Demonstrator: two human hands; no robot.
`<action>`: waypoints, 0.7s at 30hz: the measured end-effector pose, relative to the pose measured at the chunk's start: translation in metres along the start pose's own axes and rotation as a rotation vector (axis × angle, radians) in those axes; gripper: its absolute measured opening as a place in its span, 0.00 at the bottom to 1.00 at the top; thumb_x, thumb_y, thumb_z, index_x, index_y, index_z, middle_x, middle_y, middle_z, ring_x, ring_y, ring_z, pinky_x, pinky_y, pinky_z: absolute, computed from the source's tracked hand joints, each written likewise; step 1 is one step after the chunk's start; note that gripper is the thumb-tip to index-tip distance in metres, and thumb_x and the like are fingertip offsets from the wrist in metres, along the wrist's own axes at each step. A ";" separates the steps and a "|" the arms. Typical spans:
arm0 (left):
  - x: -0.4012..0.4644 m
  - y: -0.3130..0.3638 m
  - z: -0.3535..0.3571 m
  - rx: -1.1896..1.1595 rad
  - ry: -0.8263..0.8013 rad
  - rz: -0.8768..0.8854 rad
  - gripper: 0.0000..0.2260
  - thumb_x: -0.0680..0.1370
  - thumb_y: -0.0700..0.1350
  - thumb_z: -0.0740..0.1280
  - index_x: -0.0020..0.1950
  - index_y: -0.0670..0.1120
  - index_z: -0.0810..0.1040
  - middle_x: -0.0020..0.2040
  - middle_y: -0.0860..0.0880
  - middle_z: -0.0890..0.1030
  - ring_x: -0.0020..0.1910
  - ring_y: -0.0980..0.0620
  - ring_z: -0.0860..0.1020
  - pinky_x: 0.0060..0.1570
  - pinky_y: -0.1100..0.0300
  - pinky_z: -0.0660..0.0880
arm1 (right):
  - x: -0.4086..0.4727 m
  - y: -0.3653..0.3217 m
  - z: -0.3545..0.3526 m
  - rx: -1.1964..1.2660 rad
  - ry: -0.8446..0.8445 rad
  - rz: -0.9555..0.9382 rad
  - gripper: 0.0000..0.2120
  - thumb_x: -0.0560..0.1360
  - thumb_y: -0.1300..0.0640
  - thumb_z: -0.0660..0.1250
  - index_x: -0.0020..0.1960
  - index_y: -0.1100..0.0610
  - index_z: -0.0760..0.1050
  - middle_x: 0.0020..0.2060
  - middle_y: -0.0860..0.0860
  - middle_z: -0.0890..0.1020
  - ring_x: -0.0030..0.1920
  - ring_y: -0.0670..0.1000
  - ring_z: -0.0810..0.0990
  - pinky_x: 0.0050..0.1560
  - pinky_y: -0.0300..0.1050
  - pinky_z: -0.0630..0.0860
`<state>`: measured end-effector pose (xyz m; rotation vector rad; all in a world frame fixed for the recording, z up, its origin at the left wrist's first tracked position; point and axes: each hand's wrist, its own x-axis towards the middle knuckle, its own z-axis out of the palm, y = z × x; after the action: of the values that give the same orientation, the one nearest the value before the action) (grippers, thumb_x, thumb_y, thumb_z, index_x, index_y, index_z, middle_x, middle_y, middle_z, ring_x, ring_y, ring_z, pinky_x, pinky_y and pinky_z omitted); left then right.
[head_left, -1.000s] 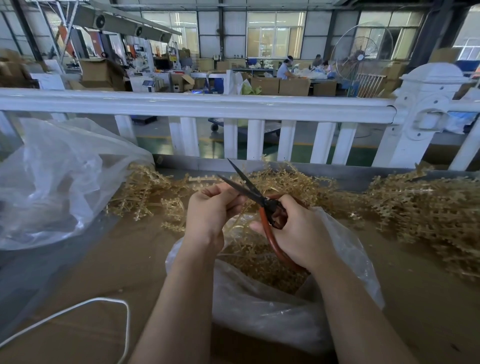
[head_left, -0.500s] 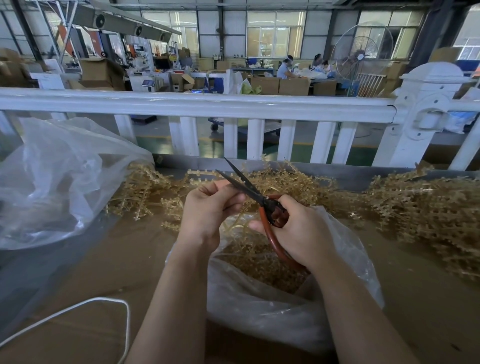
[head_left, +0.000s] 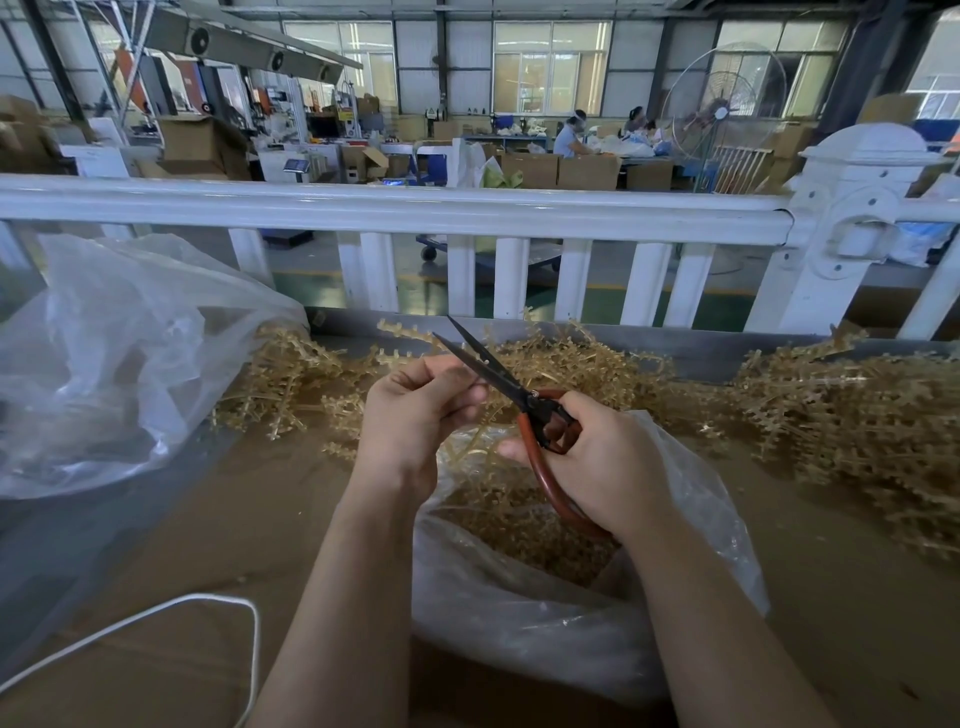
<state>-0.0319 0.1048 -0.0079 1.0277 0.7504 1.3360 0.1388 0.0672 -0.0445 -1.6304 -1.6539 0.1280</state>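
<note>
My right hand (head_left: 602, 462) grips red-handled scissors (head_left: 524, 400), whose dark blades stand slightly parted and point up to the left. My left hand (head_left: 415, 410) has its fingers curled round a small tan plastic piece right at the blades; the piece itself is mostly hidden. Both hands hover over an open clear plastic bag (head_left: 545, 618) that holds several cut tan pieces (head_left: 519, 525). Tan branched plastic sprues (head_left: 291, 379) lie piled on the brown table (head_left: 182, 561) behind my hands.
A second, bigger heap of sprues (head_left: 852, 431) fills the right side. A large crumpled clear bag (head_left: 114, 364) lies at the left. A white cord (head_left: 208, 608) loops at the lower left. A white railing (head_left: 467, 218) borders the table's far edge.
The scissor blades have closed a little and my left hand has shifted slightly against them. The bags and piles lie as before.
</note>
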 end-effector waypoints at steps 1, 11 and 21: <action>0.000 0.000 0.000 -0.003 0.007 0.003 0.12 0.76 0.33 0.69 0.36 0.45 0.85 0.33 0.46 0.83 0.31 0.55 0.80 0.34 0.65 0.78 | 0.000 0.000 0.000 0.005 0.002 -0.003 0.29 0.58 0.18 0.61 0.48 0.38 0.75 0.33 0.32 0.78 0.37 0.29 0.75 0.31 0.26 0.68; 0.002 0.000 0.000 0.101 0.045 0.077 0.14 0.77 0.35 0.69 0.33 0.46 0.85 0.33 0.45 0.83 0.30 0.54 0.80 0.33 0.64 0.77 | -0.002 0.001 0.000 0.024 0.013 -0.020 0.31 0.59 0.20 0.63 0.50 0.41 0.79 0.30 0.33 0.76 0.39 0.28 0.76 0.36 0.24 0.69; 0.001 0.002 -0.002 0.198 0.002 0.123 0.15 0.76 0.34 0.69 0.32 0.47 0.84 0.33 0.44 0.83 0.31 0.53 0.80 0.34 0.64 0.77 | -0.001 -0.001 -0.001 -0.086 0.071 -0.073 0.35 0.61 0.16 0.55 0.52 0.41 0.76 0.32 0.31 0.73 0.33 0.30 0.71 0.30 0.26 0.63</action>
<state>-0.0344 0.1058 -0.0071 1.2465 0.8452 1.3879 0.1383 0.0660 -0.0438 -1.6167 -1.6822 -0.0375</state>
